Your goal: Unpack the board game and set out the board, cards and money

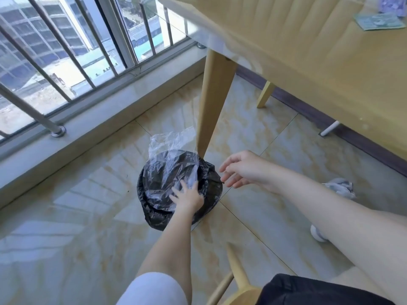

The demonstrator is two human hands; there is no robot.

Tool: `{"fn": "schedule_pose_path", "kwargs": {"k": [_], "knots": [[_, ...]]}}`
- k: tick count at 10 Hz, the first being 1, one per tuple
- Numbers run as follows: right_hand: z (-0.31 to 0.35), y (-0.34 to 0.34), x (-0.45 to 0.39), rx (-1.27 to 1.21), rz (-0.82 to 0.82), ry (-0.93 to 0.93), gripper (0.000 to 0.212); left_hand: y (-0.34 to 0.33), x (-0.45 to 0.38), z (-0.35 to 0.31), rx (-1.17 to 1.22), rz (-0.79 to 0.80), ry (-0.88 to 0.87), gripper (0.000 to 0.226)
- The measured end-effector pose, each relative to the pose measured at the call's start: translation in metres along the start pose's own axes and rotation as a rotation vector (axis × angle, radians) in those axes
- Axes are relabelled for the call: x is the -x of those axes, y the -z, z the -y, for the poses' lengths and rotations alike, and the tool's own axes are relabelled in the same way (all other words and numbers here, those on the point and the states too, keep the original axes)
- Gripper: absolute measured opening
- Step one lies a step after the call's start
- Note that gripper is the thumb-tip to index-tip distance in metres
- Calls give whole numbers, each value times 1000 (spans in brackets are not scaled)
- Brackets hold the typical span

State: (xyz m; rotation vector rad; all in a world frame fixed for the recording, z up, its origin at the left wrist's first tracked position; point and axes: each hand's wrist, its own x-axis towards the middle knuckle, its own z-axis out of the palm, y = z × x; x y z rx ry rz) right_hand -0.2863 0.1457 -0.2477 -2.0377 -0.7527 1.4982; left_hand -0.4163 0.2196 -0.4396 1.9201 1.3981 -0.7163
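A sheet of clear plastic wrap [171, 159] lies over the mouth of a bin lined with a black bag [154, 208] on the floor. My left hand [187, 197] presses on the wrap with spread, straight fingers. My right hand [240, 170] hovers just right of the bin rim, fingers loosely bent, holding nothing. On the glass-topped table at the upper right lie green play-money notes [378, 22] and purple notes [393, 4] at the frame's edge.
A wooden table leg [213, 102] stands right behind the bin. A window with metal railing bars [66, 62] runs along the left. A chair frame [237, 276] sits near me. My grey shoe [340, 190] is on the tiled floor.
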Motion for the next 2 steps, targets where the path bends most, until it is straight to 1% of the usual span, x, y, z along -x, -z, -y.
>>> {"fn": "schedule_pose_path", "kwargs": {"k": [1, 2], "knots": [[-5, 12, 7, 30, -7, 8, 23, -23, -17, 12, 178, 166, 100, 75], [-9, 23, 4, -27, -65, -27, 22, -26, -18, 6, 109, -94, 130, 50]]}}
